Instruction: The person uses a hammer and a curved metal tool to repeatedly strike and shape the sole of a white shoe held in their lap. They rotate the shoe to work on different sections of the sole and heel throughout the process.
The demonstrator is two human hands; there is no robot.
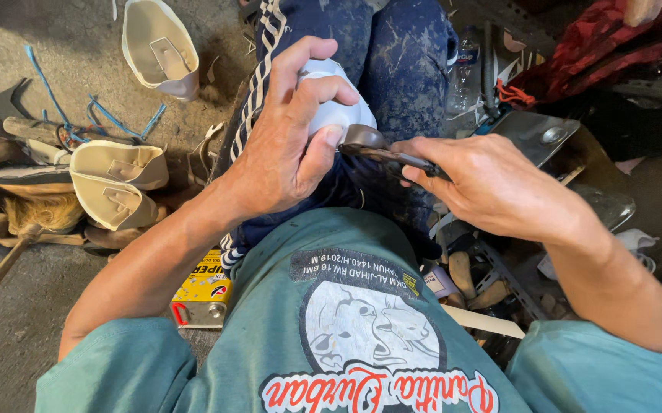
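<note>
Over the lap, left hand (pixel 285 145) wraps tight round the white shoe piece (pixel 335 107) on the knee, right hand (pixel 491 183) pinches a dark pincer tool (pixel 380 149) at its edge, so I'd keep that piece braced and pull in short bites.

Floor (pixel 55 46) top left is bare: open passage there. Left side blocked by cream shoe uppers (pixel 113 183), wooden tools (pixel 9 222) and a yellow tin (pixel 204 294) against the thigh. Right side crammed: metal plate (pixel 537 134), red cloth (pixel 598 46), tool tray (pixel 491 283). Hands (pixel 285 145) have room only above the lap.
</note>
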